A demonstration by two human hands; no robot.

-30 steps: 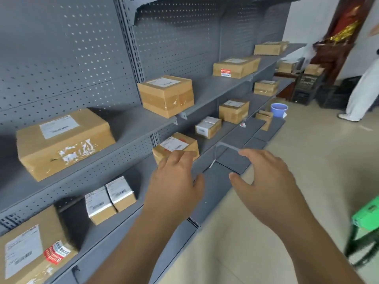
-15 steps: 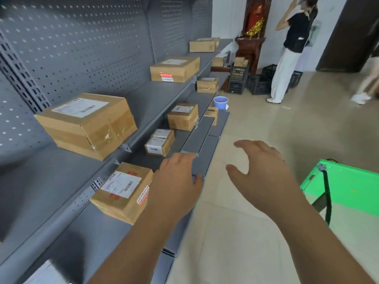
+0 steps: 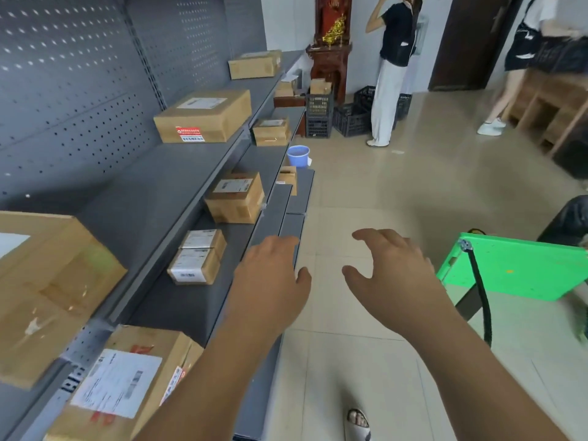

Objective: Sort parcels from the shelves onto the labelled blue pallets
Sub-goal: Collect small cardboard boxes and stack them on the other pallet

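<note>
Grey metal shelves (image 3: 152,192) run along the left, carrying cardboard parcels. A small labelled parcel (image 3: 197,256) lies on the middle shelf, just left of my left hand (image 3: 270,275), which hovers open over the shelf's front edge and holds nothing. My right hand (image 3: 391,275) floats open over the floor, fingers spread and loosely bent, empty. A medium parcel (image 3: 236,196) sits further along the same shelf. A labelled parcel (image 3: 127,383) lies below my left forearm. A large parcel (image 3: 44,291) sits on the upper shelf at near left, and another (image 3: 203,120) further back.
A green cart platform (image 3: 515,265) with a black strap stands at the right. A blue bucket (image 3: 298,155) sits at the shelf foot. Black crates (image 3: 350,117) stand at the back. One person (image 3: 389,71) stands at the far end, another (image 3: 521,58) at right. My sandalled foot (image 3: 358,423) is on the tiled floor.
My view has moved along the aisle; the parcel near my left hand has slid down to the lower left. Both hands stay raised, open and empty. More of the green cart shows.
</note>
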